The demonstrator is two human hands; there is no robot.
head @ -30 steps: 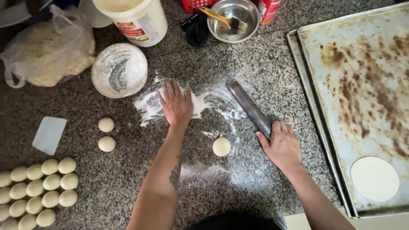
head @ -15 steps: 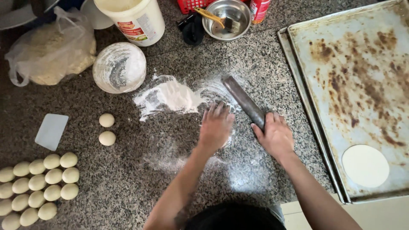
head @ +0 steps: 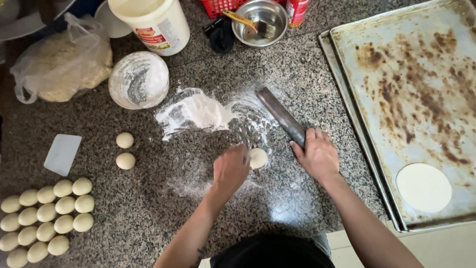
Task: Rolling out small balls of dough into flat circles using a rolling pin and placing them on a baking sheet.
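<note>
My left hand (head: 231, 169) rests on the floured granite counter with its fingertips pinching a small dough ball (head: 258, 158). Just to the right, my right hand (head: 317, 155) is closed around the near end of a dark rolling pin (head: 280, 115) that lies diagonally on the counter. A pile of white flour (head: 198, 110) is spread behind the dough ball. Two loose dough balls (head: 125, 150) lie to the left. Several more dough balls (head: 47, 213) sit in rows at the lower left.
A large stained baking tray (head: 396, 74) on the right holds one rolled flat dough disc (head: 423, 187). At the back stand a floury bowl (head: 138, 79), a white bucket (head: 153, 22), a plastic bag (head: 59, 62) and a steel bowl (head: 262, 20). A pale scraper (head: 62, 154) lies left.
My left hand drew back from the flour pile toward me and took hold of the dough ball. My right hand stayed on the rolling pin.
</note>
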